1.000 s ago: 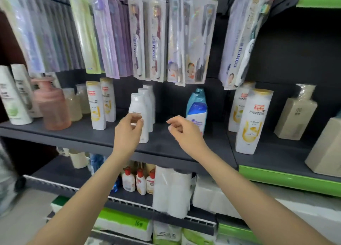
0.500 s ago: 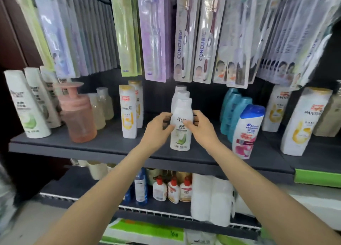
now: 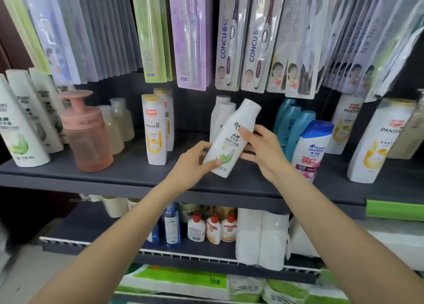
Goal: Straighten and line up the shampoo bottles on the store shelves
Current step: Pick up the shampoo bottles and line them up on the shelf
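Shampoo bottle (image 3: pixel 229 141), white with a green leaf label, is up off the dark shelf (image 3: pixel 128 173), cap tipped toward 1 o'clock. Left hand (image 3: pixel 195 164) has its grip wrapped round the base; right hand (image 3: pixel 261 147) clasps the middle from 3 o'clock. Two matching white bottles (image 3: pixel 221 111) stand right behind. At 9 o'clock, the Pantene pair (image 3: pixel 154 129) stands upright.

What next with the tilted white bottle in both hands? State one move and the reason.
Probably tip the white bottle upright and set it on the shelf before its two matching bottles. It leans right, held by the left hand and right hand.
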A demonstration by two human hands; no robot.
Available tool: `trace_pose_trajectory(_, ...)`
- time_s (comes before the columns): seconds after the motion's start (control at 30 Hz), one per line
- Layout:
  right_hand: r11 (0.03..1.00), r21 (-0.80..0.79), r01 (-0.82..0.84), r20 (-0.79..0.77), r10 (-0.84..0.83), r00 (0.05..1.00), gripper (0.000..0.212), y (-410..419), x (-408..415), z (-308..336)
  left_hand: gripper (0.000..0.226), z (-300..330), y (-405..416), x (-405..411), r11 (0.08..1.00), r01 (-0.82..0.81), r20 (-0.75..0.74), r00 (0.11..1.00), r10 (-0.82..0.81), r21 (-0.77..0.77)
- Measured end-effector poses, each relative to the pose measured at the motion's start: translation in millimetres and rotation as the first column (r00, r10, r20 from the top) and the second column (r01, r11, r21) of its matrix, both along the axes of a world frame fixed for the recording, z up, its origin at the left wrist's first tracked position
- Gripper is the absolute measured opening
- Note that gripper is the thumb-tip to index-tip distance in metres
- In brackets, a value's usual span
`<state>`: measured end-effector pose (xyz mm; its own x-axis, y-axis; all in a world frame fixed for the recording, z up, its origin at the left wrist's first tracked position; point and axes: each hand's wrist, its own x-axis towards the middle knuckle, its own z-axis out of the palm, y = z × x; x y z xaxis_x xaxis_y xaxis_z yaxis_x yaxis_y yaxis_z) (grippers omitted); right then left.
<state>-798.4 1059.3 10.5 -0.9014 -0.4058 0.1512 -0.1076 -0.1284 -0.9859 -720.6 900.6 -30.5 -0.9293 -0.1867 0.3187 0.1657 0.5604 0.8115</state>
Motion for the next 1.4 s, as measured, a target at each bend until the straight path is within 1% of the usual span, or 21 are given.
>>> trace_pose_trajectory(0.07, 0.999, 0.005, -0.034, 0.008, 0.034, 0.999, 0.028, 4, 2, 1, 0.036, -1, 0, 4, 1.000, -0.001, -0.019, 1.000, 0.001, -0.010)
trace_pose_trajectory(0.13, 0.999, 0.003, -0.051, 0.015, 0.051, 0.999, 0.029, 9, 4, 3, 0.035, -4, 2, 7, 0.999, -0.021, -0.074, 0.997, 0.017, -0.050)
trace_pose_trajectory(0.23, 0.998, -0.035, -0.048, 0.060, 0.050, 0.997, 0.032, 17, 4, 2, 0.036, -9, 3, 10, 0.971, -0.139, -0.191, 0.976, 0.102, -0.193)
trace_pose_trajectory(0.3, 0.993, -0.102, -0.058, 0.129, 0.071, 0.989, 0.032, 18, 5, 0, 0.038, -9, 5, 13, 0.903, -0.257, -0.266, 0.949, 0.169, -0.344)
trace_pose_trajectory(0.37, 0.981, -0.189, -0.050, 0.184, 0.085, 0.979, 0.029, 16, 5, 0, 0.039, -8, 10, 15, 0.779, -0.375, -0.371, 0.907, 0.198, -0.502)
trace_pose_trajectory(0.4, 0.972, -0.229, -0.049, 0.196, 0.096, 0.976, 0.028, 16, 5, 0, 0.041, -7, 12, 16, 0.731, -0.413, -0.414, 0.889, 0.195, -0.543)
trace_pose_trajectory(0.47, 0.949, -0.308, -0.072, 0.200, 0.139, 0.970, 0.025, 16, 3, 0, 0.045, -5, 12, 17, 0.703, -0.448, -0.467, 0.865, 0.184, -0.552)
trace_pose_trajectory(0.53, 0.918, -0.380, -0.108, 0.197, 0.195, 0.961, 0.026, 17, 0, 0, 0.049, -1, 8, 17, 0.732, -0.409, -0.442, 0.882, 0.164, -0.545)
trace_pose_trajectory(0.63, 0.889, -0.430, -0.157, 0.190, 0.259, 0.947, 0.036, 19, -3, -3, 0.056, 1, 2, 20, 0.825, -0.280, -0.313, 0.940, 0.133, -0.491)
trace_pose_trajectory(0.77, 0.869, -0.446, -0.214, 0.183, 0.323, 0.928, 0.048, 20, -4, -7, 0.064, -3, -5, 24, 0.853, -0.209, -0.254, 0.963, 0.094, -0.477)
trace_pose_trajectory(0.83, 0.856, -0.454, -0.248, 0.173, 0.358, 0.918, 0.055, 20, -4, -8, 0.068, -4, -7, 26, 0.842, -0.213, -0.250, 0.963, 0.097, -0.495)
trace_pose_trajectory(0.9, 0.847, -0.458, -0.271, 0.164, 0.381, 0.910, 0.058, 20, -4, -9, 0.070, -6, -8, 28, 0.807, -0.253, -0.285, 0.952, 0.110, -0.534)
trace_pose_trajectory(1.03, 0.825, -0.457, -0.333, 0.144, 0.438, 0.887, 0.057, 20, -7, -8, 0.069, -4, -14, 28, 0.760, -0.319, -0.364, 0.924, 0.117, -0.566)
trace_pose_trajectory(1.13, 0.822, -0.429, -0.375, 0.109, 0.459, 0.882, 0.053, 18, -7, -4, 0.068, -2, -17, 27, 0.764, -0.337, -0.378, 0.916, 0.132, -0.550)
trace_pose_trajectory(1.23, 0.835, -0.397, -0.380, 0.092, 0.448, 0.889, 0.045, 15, -8, -3, 0.063, -2, -18, 28, 0.819, -0.297, -0.354, 0.927, 0.123, -0.492)
trace_pose_trajectory(1.33, 0.855, -0.380, -0.354, 0.104, 0.419, 0.902, 0.045, 13, -11, -4, 0.060, -1, -19, 28, 0.908, -0.206, -0.286, 0.953, 0.101, -0.365)
trace_pose_trajectory(1.4, 0.864, -0.355, -0.357, 0.087, 0.411, 0.908, 0.044, 13, -13, -4, 0.058, 0, -17, 27, 0.947, -0.145, -0.231, 0.970, 0.079, -0.286)
